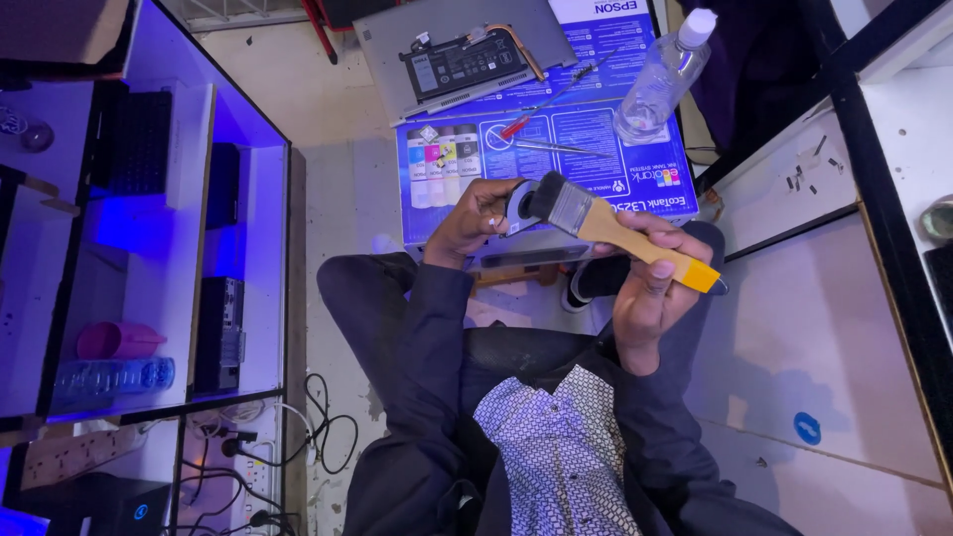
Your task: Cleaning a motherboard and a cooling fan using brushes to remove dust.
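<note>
My right hand [650, 283] grips a flat paintbrush [606, 226] by its wooden handle, which has a yellow end; the dark bristles point left. The bristles rest against a small round dark fan part [520, 205] that my left hand [475, 216] holds by its edge. Both hands are raised over my lap, just in front of a blue printer box [596, 139]. I sit in dark trousers and a dark jacket over a patterned shirt.
On the blue box lie an opened laptop base [462, 55] with its battery showing, a red-handled screwdriver [531, 114], a metal tool [556, 149] and a clear plastic bottle [660, 79]. A shelf unit [179, 228] stands left, with cables and a power strip [253, 467] below. Small screws [804, 177] lie on a white surface at right.
</note>
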